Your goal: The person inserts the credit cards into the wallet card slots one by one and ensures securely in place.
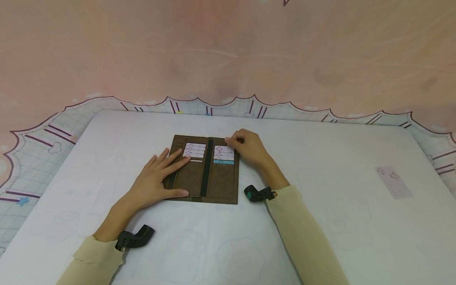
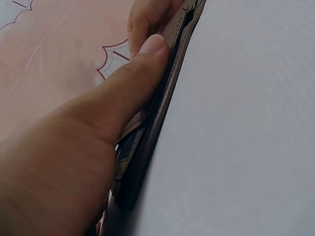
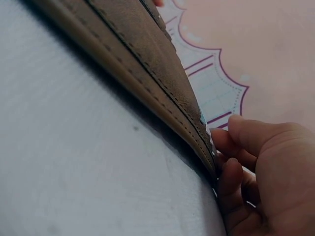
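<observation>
A brown wallet (image 1: pixel 222 186) lies spread out on the white table, with a dark strip down its middle. Several white cards with pink print (image 1: pixel 194 149) sit overlapped in its left slots. More such cards (image 1: pixel 223 152) fill the right side, above a blue-edged one. My left hand (image 1: pixel 154 180) rests on the wallet's left half with fingers spread, its thumb (image 2: pixel 147 54) along the near edge. At the top of the right-hand slots, my right hand (image 1: pixel 250 147) pinches the uppermost card with thumb and curled fingers (image 3: pixel 231 177); the fingertips partly hide that card.
A pale pink printed card (image 1: pixel 393 182) lies apart on the right side of the white table (image 1: pixel 320 237). Behind the table hangs a pinkish cloth (image 1: pixel 228 51) with a scalloped, striped border. A black wrist camera (image 1: pixel 134 237) sits on the left forearm, another (image 1: pixel 258 194) on the right.
</observation>
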A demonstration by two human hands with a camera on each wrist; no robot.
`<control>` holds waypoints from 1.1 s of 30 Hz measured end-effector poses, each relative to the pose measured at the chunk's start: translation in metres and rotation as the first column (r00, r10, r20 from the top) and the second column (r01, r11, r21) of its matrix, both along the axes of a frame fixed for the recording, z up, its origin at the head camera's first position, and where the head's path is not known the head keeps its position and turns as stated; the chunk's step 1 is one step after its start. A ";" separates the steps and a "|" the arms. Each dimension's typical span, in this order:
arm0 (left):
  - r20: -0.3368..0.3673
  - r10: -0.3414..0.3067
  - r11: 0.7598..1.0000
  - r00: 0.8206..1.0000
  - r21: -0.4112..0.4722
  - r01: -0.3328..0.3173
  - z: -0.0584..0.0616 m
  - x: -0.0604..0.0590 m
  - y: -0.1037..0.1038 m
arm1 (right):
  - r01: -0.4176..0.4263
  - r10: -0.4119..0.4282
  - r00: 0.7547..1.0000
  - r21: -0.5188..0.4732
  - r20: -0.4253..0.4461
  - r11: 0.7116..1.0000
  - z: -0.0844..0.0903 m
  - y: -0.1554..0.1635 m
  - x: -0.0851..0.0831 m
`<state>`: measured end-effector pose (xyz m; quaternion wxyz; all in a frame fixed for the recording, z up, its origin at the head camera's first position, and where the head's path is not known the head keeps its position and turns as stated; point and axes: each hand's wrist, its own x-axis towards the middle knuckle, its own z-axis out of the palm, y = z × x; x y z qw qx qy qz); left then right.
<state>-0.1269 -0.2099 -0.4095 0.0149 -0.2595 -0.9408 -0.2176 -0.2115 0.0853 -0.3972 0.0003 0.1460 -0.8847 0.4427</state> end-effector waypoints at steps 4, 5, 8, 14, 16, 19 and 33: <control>0.006 0.005 1.000 1.000 -0.005 -0.005 0.000 0.000 0.000 | 0.010 -0.010 1.000 0.002 0.005 1.000 0.000 0.000 0.000; 0.008 0.006 1.000 1.000 -0.007 -0.006 0.000 0.000 0.000 | 0.010 -0.010 1.000 0.003 0.005 1.000 0.000 0.000 0.000; 0.013 0.008 1.000 1.000 -0.010 -0.008 0.001 0.000 0.000 | 0.010 -0.010 1.000 0.007 0.005 1.000 0.001 0.000 0.000; 0.021 0.010 1.000 1.000 -0.009 -0.010 0.001 0.000 0.000 | 0.003 -0.003 1.000 0.000 -0.001 1.000 0.000 0.000 -0.001; 0.020 0.009 1.000 1.000 -0.009 -0.009 0.001 0.000 0.000 | 0.000 0.000 1.000 -0.008 0.003 1.000 0.000 0.001 0.000; 0.022 0.011 1.000 1.000 -0.010 -0.010 0.002 0.000 0.001 | -0.010 0.010 1.000 -0.017 0.005 1.000 0.001 0.001 0.000; 0.017 0.013 1.000 1.000 -0.001 -0.013 0.002 0.000 0.001 | -0.044 0.043 0.999 -0.030 -0.014 0.999 0.000 0.001 -0.002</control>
